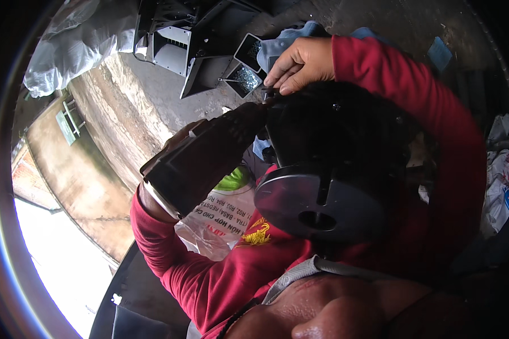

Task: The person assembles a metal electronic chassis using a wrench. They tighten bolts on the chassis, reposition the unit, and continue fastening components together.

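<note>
A large black round part (328,203) with a slotted disc and a hole sits in front of my chest, its upper body lost in shadow. Next to it, a dark box-shaped piece (201,161) slants down to the left. My left hand (181,134) is closed around that piece, with most of its fingers hidden behind it. Over the top of the black part reaches my right hand (302,65), thumb and fingers pinched together. Beneath those fingertips is a small dark fitting (270,95), too small to name, where the box-shaped piece meets the black part.
Two small bins, one holding shiny small hardware (244,80), stand beyond my hands near dark open trays (203,76). A blue cloth (294,37) lies beside them. A printed white sack (218,217) is below my left arm; clear plastic (85,51) covers something far left.
</note>
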The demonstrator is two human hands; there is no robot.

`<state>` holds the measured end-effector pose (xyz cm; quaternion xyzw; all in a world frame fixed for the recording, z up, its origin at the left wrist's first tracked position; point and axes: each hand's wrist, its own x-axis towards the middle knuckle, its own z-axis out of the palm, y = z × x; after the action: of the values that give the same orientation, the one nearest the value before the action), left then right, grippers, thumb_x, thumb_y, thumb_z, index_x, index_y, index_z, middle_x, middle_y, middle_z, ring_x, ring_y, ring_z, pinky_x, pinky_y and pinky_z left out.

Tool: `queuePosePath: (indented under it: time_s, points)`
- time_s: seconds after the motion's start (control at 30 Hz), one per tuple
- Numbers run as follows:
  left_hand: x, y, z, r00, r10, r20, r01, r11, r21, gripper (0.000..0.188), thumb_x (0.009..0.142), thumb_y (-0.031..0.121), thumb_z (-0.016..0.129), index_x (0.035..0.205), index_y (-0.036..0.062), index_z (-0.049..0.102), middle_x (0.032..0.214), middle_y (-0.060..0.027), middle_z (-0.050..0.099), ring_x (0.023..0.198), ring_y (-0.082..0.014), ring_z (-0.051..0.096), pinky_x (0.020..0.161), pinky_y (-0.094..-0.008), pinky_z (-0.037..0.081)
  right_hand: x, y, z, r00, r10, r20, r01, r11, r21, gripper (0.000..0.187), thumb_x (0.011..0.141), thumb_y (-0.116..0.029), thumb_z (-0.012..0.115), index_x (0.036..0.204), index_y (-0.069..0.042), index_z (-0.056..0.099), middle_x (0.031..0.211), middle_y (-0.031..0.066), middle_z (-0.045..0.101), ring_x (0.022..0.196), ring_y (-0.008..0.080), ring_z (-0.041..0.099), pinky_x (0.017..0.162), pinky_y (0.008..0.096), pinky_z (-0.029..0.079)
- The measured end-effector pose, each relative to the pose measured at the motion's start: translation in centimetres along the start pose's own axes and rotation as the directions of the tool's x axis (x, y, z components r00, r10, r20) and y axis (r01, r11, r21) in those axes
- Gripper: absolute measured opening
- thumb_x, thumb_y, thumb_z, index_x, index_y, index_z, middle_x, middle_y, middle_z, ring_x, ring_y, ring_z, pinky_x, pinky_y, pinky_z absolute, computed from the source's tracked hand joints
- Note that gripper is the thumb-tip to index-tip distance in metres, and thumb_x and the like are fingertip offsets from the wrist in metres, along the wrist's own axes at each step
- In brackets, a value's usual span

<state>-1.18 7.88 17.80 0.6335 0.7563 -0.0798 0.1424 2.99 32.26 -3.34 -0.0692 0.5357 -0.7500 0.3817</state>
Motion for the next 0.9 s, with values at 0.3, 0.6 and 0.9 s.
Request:
queuePosePath:
  time_s: [0.3, 0.6, 0.9]
  points:
    - [2.4, -0.5, -0.8, 1.000, 0.028, 0.007, -0.028, 1.000, 0.005, 0.032, 0.072, 0.010, 0.073, 0.103, 0.0052, 0.067, 0.098, -0.0110, 0.066, 0.087, -0.0298, 0.064, 0.076, -0.0379, 0.052, 0.4, 1.9, -0.9, 0.990, -0.143, 0.000, 0.143, 0.989, -0.033, 0.040, 0.083, -0.007, 0.073, 0.121, 0.001, 0.062, 0.117, 0.0122, 0.066, 0.108, 0.0167, 0.063, 0.096, 0.0282, 0.049]
    - [3.1, 1.2, -1.7, 0.999, 0.018, 0.043, -0.019, 1.000, 0.022, 0.032, 0.072, 0.010, 0.073, 0.103, 0.0050, 0.067, 0.097, -0.0111, 0.066, 0.086, -0.0297, 0.064, 0.075, -0.0379, 0.052, -0.3, 0.4, 0.1, 0.990, -0.133, -0.040, 0.125, 0.978, -0.164, 0.042, 0.082, -0.006, 0.072, 0.122, 0.000, 0.061, 0.118, 0.0131, 0.066, 0.110, 0.0179, 0.063, 0.095, 0.0284, 0.050]
    - [3.8, 1.8, -2.8, 0.997, 0.057, 0.053, -0.059, 0.998, 0.023, 0.032, 0.072, 0.010, 0.073, 0.103, 0.0049, 0.067, 0.097, -0.0112, 0.067, 0.086, -0.0295, 0.064, 0.075, -0.0379, 0.052, 1.0, 2.2, -0.2, 0.946, -0.325, -0.015, 0.305, 0.903, -0.302, 0.038, 0.081, -0.019, 0.073, 0.115, -0.003, 0.067, 0.097, 0.0082, 0.072, 0.093, 0.0167, 0.067, 0.081, 0.0289, 0.051]
